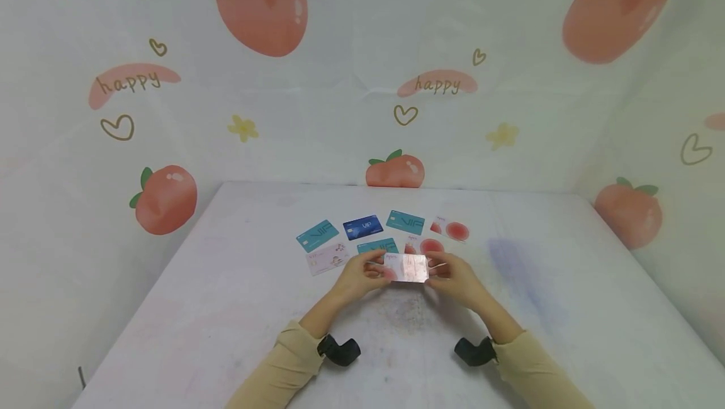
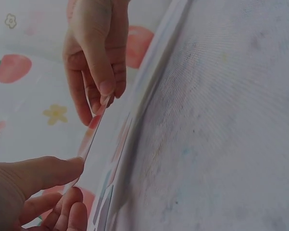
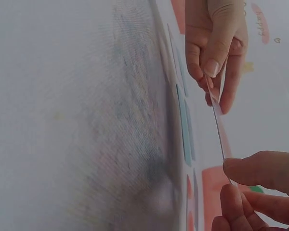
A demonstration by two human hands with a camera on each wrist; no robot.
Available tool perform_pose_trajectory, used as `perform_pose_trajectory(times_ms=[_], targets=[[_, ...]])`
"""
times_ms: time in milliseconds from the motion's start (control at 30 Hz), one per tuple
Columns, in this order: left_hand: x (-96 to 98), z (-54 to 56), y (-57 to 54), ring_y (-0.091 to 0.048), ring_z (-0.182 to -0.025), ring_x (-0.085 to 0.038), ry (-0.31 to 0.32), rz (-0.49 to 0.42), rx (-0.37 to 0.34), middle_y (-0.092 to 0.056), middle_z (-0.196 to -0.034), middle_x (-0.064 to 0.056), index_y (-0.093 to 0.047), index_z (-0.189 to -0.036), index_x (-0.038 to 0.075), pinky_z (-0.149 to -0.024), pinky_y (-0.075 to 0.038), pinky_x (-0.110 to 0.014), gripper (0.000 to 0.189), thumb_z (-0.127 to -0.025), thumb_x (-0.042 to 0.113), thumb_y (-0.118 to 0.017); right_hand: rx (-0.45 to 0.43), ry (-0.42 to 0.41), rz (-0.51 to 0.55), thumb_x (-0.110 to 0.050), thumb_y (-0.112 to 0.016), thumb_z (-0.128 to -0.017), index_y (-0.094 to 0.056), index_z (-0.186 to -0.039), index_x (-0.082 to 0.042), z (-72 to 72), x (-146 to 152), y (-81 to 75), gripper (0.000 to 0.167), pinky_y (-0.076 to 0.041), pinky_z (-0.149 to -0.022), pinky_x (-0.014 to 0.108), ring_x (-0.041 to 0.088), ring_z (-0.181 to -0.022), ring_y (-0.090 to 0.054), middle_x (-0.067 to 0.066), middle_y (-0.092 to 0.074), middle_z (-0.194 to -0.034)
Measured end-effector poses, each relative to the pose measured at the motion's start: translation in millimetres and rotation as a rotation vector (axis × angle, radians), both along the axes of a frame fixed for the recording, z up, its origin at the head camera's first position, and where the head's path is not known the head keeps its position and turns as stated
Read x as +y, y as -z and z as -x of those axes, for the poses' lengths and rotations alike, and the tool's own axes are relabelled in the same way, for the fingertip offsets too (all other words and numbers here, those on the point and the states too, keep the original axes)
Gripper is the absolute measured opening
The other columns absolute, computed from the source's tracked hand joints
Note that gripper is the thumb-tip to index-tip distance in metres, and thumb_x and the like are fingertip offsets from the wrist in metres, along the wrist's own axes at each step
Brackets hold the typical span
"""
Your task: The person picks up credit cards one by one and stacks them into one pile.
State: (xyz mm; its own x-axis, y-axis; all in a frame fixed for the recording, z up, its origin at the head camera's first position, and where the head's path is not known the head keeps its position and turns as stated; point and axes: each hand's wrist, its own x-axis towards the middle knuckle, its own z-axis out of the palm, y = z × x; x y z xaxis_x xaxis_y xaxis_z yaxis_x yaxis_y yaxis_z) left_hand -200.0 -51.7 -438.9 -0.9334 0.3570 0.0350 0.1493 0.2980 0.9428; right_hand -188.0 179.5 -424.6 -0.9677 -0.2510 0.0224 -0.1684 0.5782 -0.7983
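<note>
A white card with pinkish-red print (image 1: 406, 268) is held up above the table, light glaring off its right half. My left hand (image 1: 359, 277) pinches its left end between thumb and fingers. At the opposite end, my right hand (image 1: 456, 278) pinches it the same way. Both wrist views show the card (image 2: 92, 134) nearly edge-on, thumbs on one face and fingers behind. Just beyond the hands lie a teal card (image 1: 377, 246) and a white card with a red circle (image 1: 432, 245), both partly hidden by the held card and hands.
Farther back on the white table (image 1: 226, 308) are a teal VIP card (image 1: 318, 236), a dark blue VIP card (image 1: 363, 227), another teal card (image 1: 405, 222) and a red-circle card (image 1: 450, 228). A pale pink card (image 1: 328, 258) lies left. A printed fabric wall (image 1: 340, 119) stands behind.
</note>
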Motion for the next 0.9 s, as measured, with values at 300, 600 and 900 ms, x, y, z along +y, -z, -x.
perform_pose_trajectory(times_ms=[300,600,900], targets=[[-8.7,-4.9,-1.0,-0.062,-0.098,-0.029,-0.013,0.079,0.011,-0.058,-0.114,-0.021,-0.05,-0.129,-0.005,-0.088,-0.052,-0.036,0.056,-0.077,0.002,-0.071,-0.006,-0.04,0.011,-0.005,-0.069,-0.079,-0.053,-0.123,0.006,-0.7,-5,3.1,0.048,-0.054,-0.084,0.041,0.032,-0.095,-0.063,0.02,-0.061,-0.106],[-15.8,-7.8,-0.2,-0.063,-0.097,-0.028,-0.019,0.118,0.021,-0.059,-0.113,-0.02,-0.051,-0.128,-0.004,-0.085,-0.054,-0.035,0.054,-0.078,0.001,-0.071,-0.007,-0.054,0.004,-0.003,-0.071,-0.078,-0.054,-0.121,0.006,-1.6,-12,4.5,0.048,-0.055,-0.081,0.038,0.028,-0.091,-0.064,0.019,-0.063,-0.102],[-18.8,-13.5,0.9,-0.063,-0.095,-0.025,-0.015,0.205,0.053,-0.059,-0.11,-0.018,-0.051,-0.128,-0.004,-0.083,-0.054,-0.032,0.054,-0.079,0.003,-0.071,-0.019,-0.032,-0.029,-0.004,-0.073,-0.077,-0.056,-0.12,0.001,-2.2,-17,8.7,0.047,-0.055,-0.081,0.036,0.022,-0.089,-0.063,0.013,-0.064,-0.098]])
